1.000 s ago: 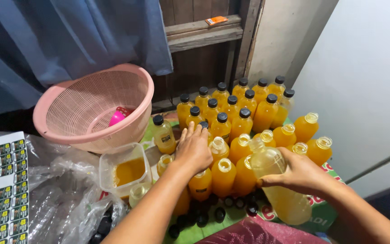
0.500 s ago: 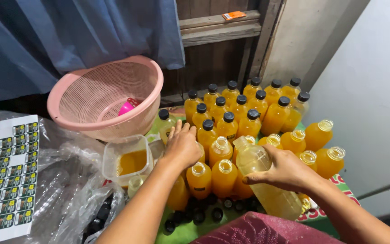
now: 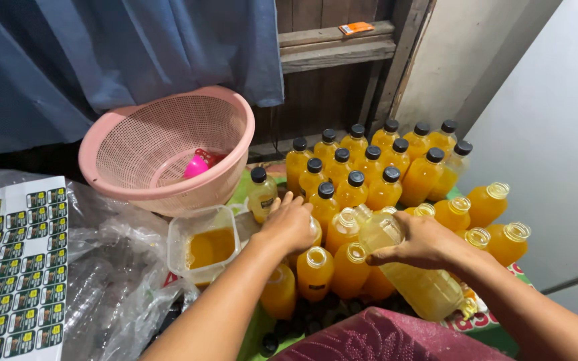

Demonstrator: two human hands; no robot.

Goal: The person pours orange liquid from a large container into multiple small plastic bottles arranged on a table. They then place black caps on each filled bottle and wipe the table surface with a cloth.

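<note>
Right hand point(image 3: 417, 242) wraps the neck and shoulder of a big tilted bottle point(image 3: 409, 277) of yellow juice, at the front of the open small bottles point(image 3: 316, 271) — likely heavy, sloshy, slick plastic, best gripped high plus low. Left hand point(image 3: 289, 224) curls loosely, palm down, over one small uncapped bottle beside the plastic tub point(image 3: 203, 246); full grip can't be confirmed. Both forearms reach forward, wrists bent down.
</note>
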